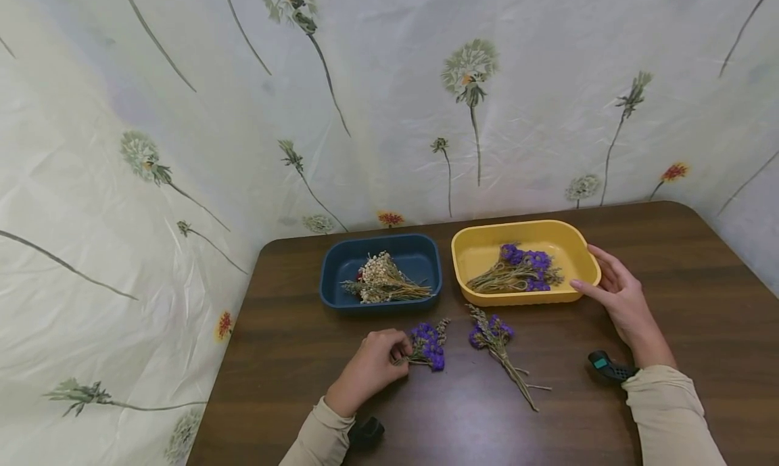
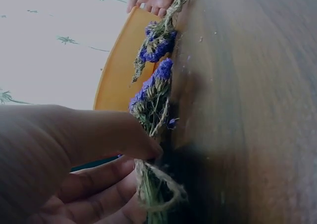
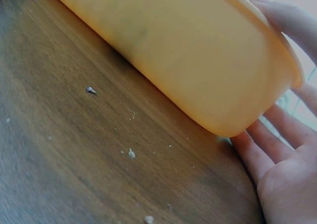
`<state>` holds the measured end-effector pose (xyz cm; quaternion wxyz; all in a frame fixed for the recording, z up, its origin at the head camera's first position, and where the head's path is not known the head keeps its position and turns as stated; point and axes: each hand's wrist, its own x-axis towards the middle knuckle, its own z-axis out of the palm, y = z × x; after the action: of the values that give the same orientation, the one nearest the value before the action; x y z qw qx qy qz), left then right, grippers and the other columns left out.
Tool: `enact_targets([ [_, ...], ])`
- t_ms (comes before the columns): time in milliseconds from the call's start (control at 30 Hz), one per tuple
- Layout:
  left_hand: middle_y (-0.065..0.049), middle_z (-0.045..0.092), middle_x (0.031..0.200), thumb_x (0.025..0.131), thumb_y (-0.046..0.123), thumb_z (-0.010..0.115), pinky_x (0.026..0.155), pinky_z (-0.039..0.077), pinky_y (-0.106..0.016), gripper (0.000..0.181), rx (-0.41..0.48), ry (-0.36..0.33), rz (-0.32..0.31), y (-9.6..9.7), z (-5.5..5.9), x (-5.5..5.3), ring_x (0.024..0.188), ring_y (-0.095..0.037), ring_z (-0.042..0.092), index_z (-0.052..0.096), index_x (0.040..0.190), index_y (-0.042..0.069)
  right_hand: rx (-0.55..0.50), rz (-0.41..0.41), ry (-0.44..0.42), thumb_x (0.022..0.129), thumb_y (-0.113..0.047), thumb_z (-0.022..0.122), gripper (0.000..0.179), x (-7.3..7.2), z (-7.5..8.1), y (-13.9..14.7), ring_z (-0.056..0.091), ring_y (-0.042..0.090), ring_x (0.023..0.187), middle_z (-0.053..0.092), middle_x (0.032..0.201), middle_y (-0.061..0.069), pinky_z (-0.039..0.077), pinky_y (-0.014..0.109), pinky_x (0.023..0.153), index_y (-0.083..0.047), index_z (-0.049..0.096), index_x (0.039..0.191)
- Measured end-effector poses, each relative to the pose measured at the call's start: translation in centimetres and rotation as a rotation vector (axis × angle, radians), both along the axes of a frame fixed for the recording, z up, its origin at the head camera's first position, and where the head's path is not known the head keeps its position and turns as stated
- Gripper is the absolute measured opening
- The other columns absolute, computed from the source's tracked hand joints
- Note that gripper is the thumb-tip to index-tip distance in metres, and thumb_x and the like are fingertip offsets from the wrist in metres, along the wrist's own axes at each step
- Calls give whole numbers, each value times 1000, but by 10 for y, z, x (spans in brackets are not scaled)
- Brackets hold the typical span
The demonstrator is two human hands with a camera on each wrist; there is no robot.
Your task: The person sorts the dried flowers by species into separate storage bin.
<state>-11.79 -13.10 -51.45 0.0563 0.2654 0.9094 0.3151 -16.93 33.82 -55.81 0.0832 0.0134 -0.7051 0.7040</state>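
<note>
My left hand (image 1: 379, 364) pinches a bunch of dried purple flowers (image 1: 428, 347) by its stems, low over the table. In the left wrist view, twine is looped around the stems (image 2: 154, 184) beside the thumb. My right hand (image 1: 621, 297) holds the right end of a yellow tray (image 1: 523, 230), with its thumb at the rim and fingers against the outer wall. Inside that tray lie purple dried flowers (image 1: 538, 262) with tied stems. Another purple bunch (image 1: 496, 337) lies on the table between the hands, its stems pointing toward the near right.
A dark blue tray (image 1: 328, 287) with cream dried flowers (image 1: 380, 276) stands left of the yellow one. Small plant crumbs (image 3: 131, 153) are scattered on the brown wooden table (image 1: 292, 337). A flower-printed sheet (image 1: 389, 114) hangs behind the table.
</note>
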Motion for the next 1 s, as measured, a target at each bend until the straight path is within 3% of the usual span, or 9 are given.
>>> enact_targets([
  [433,-5,73,89,85,-2,74,71,59,-26,13,164,-74,-78,-9,14,-6,76,-13,66,72,92,9,27,-18,-12,96,-6,72,76,0,0,-1,50,-11,124,30,171,0,45,-1,90,-20,35,162],
  [633,-5,74,89,87,-1,75,70,58,-21,13,188,-74,-91,-2,22,-9,73,-2,63,72,92,10,-11,-4,3,96,-3,71,77,0,-1,1,51,-11,124,29,171,0,45,0,90,-18,35,162],
  [1000,-3,74,94,88,0,75,74,59,-22,13,191,-42,-127,20,39,-18,78,-3,66,72,96,10,52,-25,-17,96,-7,73,76,0,1,-1,53,-12,120,31,170,1,45,0,90,-21,35,162],
])
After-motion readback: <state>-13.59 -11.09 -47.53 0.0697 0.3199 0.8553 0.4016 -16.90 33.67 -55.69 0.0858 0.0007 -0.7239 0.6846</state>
